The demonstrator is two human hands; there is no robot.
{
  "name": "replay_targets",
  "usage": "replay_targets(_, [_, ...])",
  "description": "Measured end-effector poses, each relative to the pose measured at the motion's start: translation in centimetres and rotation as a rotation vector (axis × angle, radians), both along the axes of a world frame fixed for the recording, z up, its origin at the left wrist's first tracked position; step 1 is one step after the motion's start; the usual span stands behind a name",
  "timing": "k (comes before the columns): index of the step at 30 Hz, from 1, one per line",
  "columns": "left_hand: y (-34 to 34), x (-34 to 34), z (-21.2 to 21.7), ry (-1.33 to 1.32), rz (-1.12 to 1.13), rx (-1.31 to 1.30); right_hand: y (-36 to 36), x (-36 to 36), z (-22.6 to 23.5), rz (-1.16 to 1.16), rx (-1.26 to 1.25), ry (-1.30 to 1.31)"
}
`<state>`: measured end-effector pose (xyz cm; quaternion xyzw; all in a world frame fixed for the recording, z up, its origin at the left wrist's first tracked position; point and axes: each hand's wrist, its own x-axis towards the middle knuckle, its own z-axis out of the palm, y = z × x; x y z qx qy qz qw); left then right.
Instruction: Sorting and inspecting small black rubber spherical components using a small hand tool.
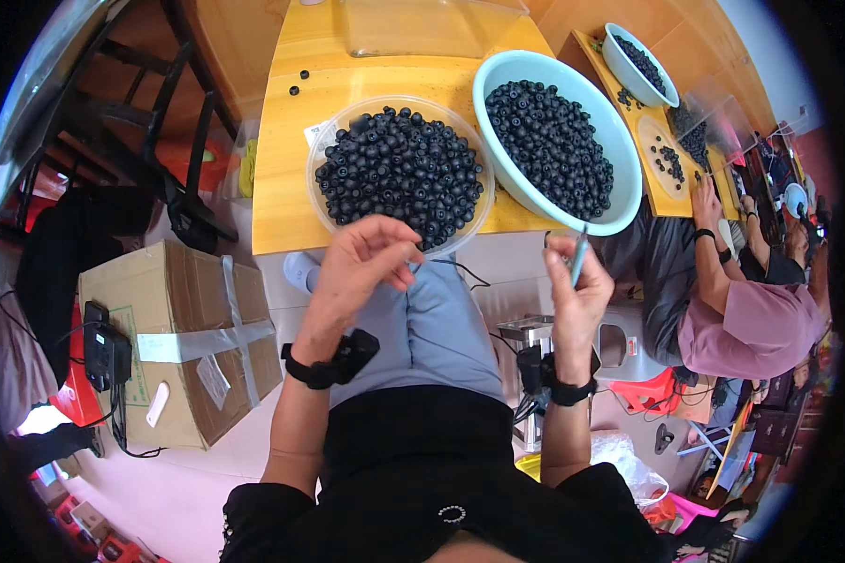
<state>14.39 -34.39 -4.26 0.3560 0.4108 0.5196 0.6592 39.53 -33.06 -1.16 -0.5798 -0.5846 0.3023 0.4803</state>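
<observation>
My left hand [371,263] hovers at the near rim of a clear round tub [486,202] heaped with small dark round beads [399,174]. Its thumb and forefinger are pinched close together; whether anything sits between them is too small to tell. To the right, my right hand [580,296] is closed around a slim blue-grey pen-like tool [580,255], which points upward. That hand is just below a pale blue basin [620,211], which holds more of the same dark beads [549,141].
Two loose beads [295,90] lie on the yellow table [280,178]. At its far side is a clear plastic tray [422,33]. A taped cardboard box [183,338] stands at left. On the right, a person in a pink top [751,324] works near another blue bowl [667,92].
</observation>
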Motion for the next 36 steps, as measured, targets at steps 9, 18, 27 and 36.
replay_targets(9, [3.4,1.3,-0.7,1.155,0.283,0.457,-3.5,-2.3,-3.5,0.140,-0.112,0.046])
replay_targets(18, [3.0,2.2,-0.7,1.188,0.277,0.498,-3.7,-2.3,-4.5,0.216,-0.091,0.004])
replay_targets(27, [1.1,1.0,1.4,-0.053,0.119,0.098,-4.1,-1.9,-4.4,0.264,-0.151,0.015])
replay_targets(36, [-2.0,5.4,-2.1,-0.546,-0.077,-0.094,-3.5,-1.8,-1.9,0.343,-0.151,-0.045])
